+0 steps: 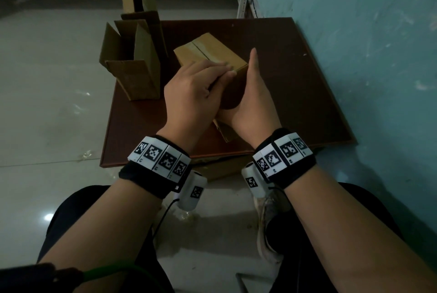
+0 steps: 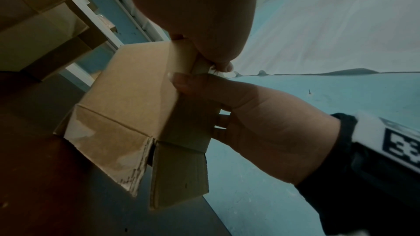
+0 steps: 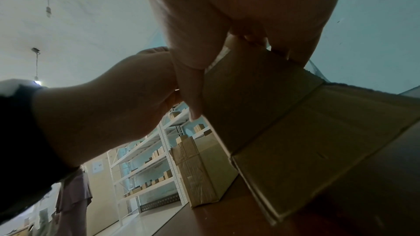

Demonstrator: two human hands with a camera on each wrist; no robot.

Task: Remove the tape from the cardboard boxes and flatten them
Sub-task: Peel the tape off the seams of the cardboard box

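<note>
Your left hand (image 1: 191, 89) pinches the tape (image 2: 200, 67) at the near top edge of the taped box (image 1: 208, 54) on the brown board (image 1: 295, 94); your right hand (image 1: 250, 94) clasps its side, fingertips hidden. Two opened boxes (image 1: 134, 73) stand left, interiors unseen.

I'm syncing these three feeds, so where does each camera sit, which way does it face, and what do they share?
Head: worn on the head, looking forward and down at the taped box on the brown table; both forearms, wristbands, left hand and right hand show.
Left wrist: below the left hand, looking up along it at the box; the right hand shows.
Right wrist: below the right hand, facing the box and shelving; the left hand shows.
Shared: the box and both hands.
</note>
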